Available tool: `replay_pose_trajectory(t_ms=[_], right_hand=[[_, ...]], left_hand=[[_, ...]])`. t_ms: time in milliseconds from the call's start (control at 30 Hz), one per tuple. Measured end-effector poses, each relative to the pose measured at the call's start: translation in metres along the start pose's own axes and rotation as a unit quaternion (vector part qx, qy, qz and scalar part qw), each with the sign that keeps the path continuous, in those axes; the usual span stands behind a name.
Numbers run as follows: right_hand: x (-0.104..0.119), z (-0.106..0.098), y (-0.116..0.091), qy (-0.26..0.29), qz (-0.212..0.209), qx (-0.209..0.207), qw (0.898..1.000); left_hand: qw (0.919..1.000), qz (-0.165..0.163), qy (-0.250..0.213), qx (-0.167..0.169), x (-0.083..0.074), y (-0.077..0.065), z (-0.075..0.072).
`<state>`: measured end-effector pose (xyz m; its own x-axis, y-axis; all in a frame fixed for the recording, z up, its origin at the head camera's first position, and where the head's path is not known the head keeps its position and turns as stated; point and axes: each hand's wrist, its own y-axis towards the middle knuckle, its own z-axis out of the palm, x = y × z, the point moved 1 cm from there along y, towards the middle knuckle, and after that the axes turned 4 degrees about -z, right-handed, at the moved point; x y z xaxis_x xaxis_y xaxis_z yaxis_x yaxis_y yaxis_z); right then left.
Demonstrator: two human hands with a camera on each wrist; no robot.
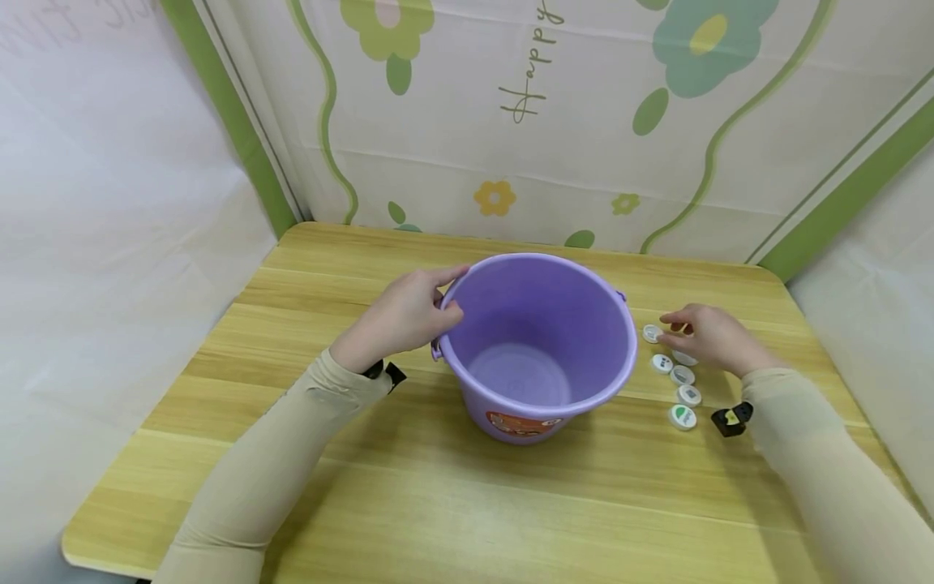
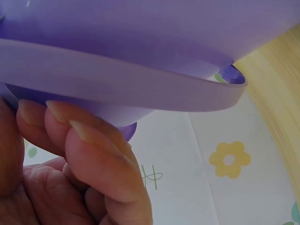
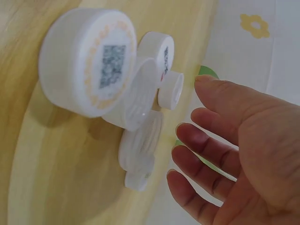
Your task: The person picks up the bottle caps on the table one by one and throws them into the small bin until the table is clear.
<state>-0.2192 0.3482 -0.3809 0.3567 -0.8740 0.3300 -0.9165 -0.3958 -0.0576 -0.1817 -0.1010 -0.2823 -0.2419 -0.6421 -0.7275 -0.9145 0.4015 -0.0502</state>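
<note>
A purple plastic bucket (image 1: 511, 324) with a red label stands on the table, its mouth facing up. My left hand (image 1: 404, 316) grips the bucket's left rim, thumb over the inside edge. In the left wrist view, the curled fingers (image 2: 101, 159) sit beneath a pale purple band of the bucket (image 2: 140, 84). To the right of the bucket lie several white bottle caps (image 1: 683, 417), one with a QR code (image 3: 111, 68). My right hand (image 1: 711, 337) hovers at the far end of these caps, fingers loosely bent and holding nothing. Part of one cap is hidden under it.
The wooden table (image 1: 409, 503) has its back edge against a white curtain (image 1: 452, 130) printed with flowers. White cloth panels with green borders close in both sides. Black straps with small devices (image 1: 732, 419) sit on both wrists.
</note>
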Motion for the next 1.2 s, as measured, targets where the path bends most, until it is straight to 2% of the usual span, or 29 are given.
replay_pose_trajectory(t_ms=[267, 867, 1200], right_hand=[[-0.005, 0.005, 0.003, 0.001, 0.022, 0.003, 1.0], [-0.009, 0.016, 0.01, 0.005, 0.023, 0.004, 1.0], [-0.003, 0.015, 0.01, 0.003, 0.03, -0.013, 0.999]], left_hand=[[0.9999, 0.004, 0.013, -0.007, 0.0, 0.001, -0.001], [1.0, 0.002, 0.002, -0.004, 0.0, -0.001, -0.001], [1.0, -0.004, -0.005, -0.002, 0.0, 0.0, 0.0]])
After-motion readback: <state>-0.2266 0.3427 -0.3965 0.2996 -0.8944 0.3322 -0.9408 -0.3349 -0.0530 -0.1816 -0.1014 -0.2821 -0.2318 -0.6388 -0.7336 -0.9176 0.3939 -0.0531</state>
